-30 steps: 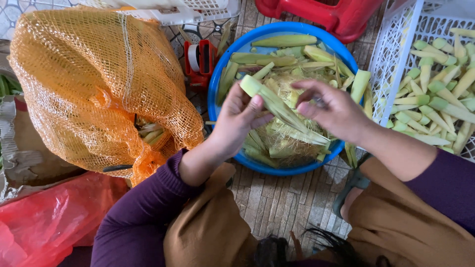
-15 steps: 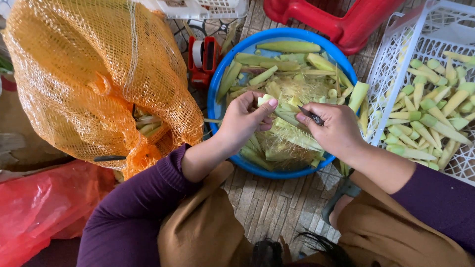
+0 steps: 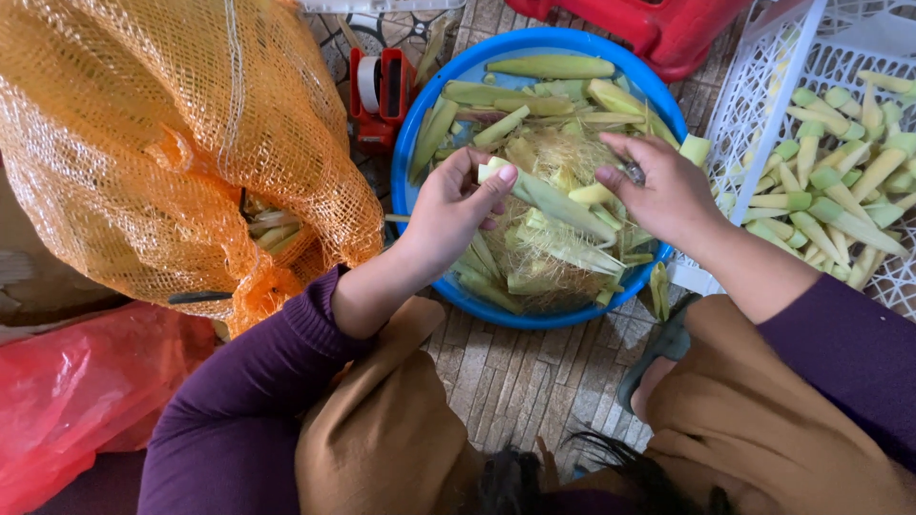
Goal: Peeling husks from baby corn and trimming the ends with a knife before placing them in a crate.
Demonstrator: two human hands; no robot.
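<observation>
While both hands work over the blue basin [image 3: 416,133], the left hand [image 3: 456,212] is clamped on one end of a corn ear [image 3: 558,198], and the right hand [image 3: 668,191] pinches a small blade [image 3: 634,173] beside its other end. Husks [image 3: 544,257] and silk fill the basin under the ear. An orange mesh sack [image 3: 143,143] bulges at the left, a red bag [image 3: 67,381] below it. A tape dispenser [image 3: 380,91] sits just beside the basin, a white crate [image 3: 763,86] of peeled cobs [image 3: 840,200] to the right, and a red stool [image 3: 668,29] above.
</observation>
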